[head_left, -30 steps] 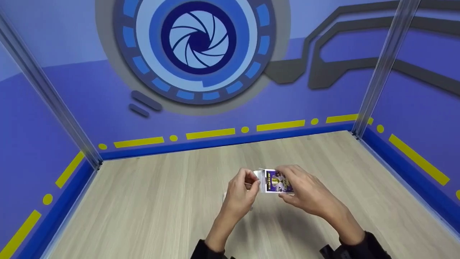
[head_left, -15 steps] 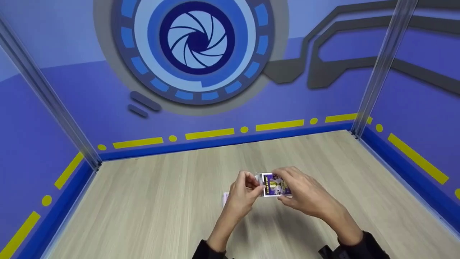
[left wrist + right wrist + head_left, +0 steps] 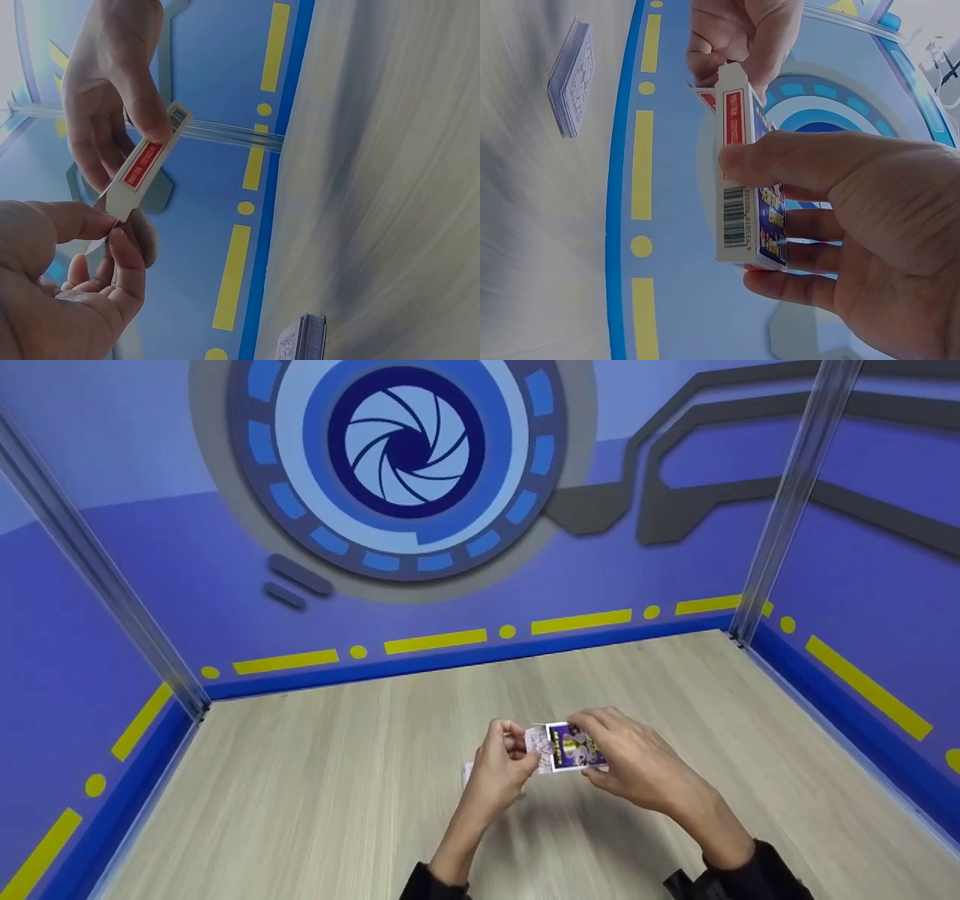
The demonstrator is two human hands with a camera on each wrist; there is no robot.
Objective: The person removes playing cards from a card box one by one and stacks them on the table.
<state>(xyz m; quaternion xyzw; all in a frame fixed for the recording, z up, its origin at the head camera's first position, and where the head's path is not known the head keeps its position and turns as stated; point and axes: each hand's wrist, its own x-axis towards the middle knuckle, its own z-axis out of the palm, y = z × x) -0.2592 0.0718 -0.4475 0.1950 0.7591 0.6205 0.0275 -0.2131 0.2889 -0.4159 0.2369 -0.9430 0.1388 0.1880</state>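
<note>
My right hand [image 3: 637, 757] grips a small playing-card box [image 3: 577, 746], purple on its front, thumb on one narrow edge and fingers on the other. The box's white side [image 3: 733, 217] carries a red label and a barcode. At the open left end, my left hand [image 3: 499, 765] pinches a pale patterned playing card [image 3: 540, 746], which sticks partly out of the box. Whether more than one card is pinched, I cannot tell. On the table stands a stack of playing cards [image 3: 571, 79], mostly hidden behind the left wrist in the head view.
The hands are above a light wood table [image 3: 337, 780]. Blue printed panels [image 3: 420, 615] with yellow dashes enclose its back and sides. Clear-looking corner posts [image 3: 772, 532] stand at the back corners.
The left fingers went in close to the box's open end, then drew back slightly left. A patterned card now shows between them and the box. The right hand keeps its grip.
</note>
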